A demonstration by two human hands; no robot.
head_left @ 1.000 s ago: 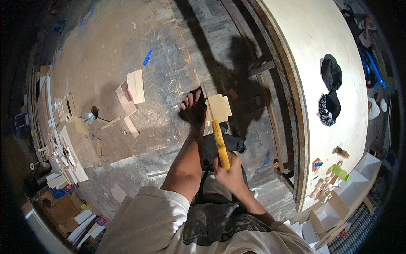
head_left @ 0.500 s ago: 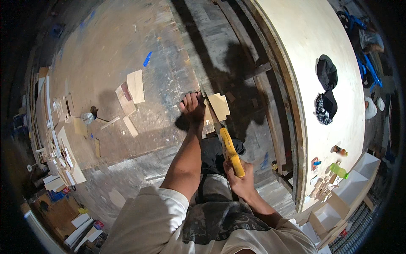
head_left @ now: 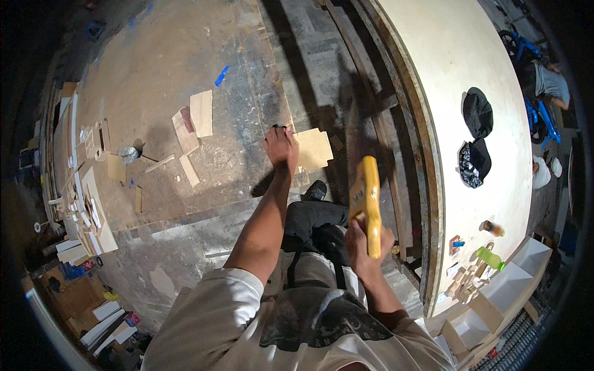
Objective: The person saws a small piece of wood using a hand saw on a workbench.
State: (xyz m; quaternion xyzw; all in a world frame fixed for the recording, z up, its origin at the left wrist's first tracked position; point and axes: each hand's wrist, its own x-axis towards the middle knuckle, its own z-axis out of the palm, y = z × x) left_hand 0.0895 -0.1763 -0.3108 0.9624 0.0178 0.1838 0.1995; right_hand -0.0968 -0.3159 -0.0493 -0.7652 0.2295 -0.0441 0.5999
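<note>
My right hand (head_left: 369,246) is wrapped round the yellow handle of a handsaw (head_left: 369,201), held up to the right of a flat, pale wooden piece (head_left: 315,149). The saw's blade is too blurred to make out clearly. That piece juts past the right edge of a low, worn work table (head_left: 241,102) and has small notches cut at its outer corners. My left hand (head_left: 281,148) holds it down at the table edge with bent fingers. Part of the piece lies hidden under that hand.
Loose wood strips (head_left: 201,114) and a blue scrap (head_left: 222,75) lie on the work table. To the right stands a pale-topped table (head_left: 458,216) with two black caps (head_left: 477,114), a green bottle (head_left: 490,258) and small wood bits. Another person (head_left: 552,85) is beyond it, near a blue bicycle (head_left: 538,117).
The saw has come off the wooden piece and moved right and upward with my right hand. My left hand stays on the piece.
</note>
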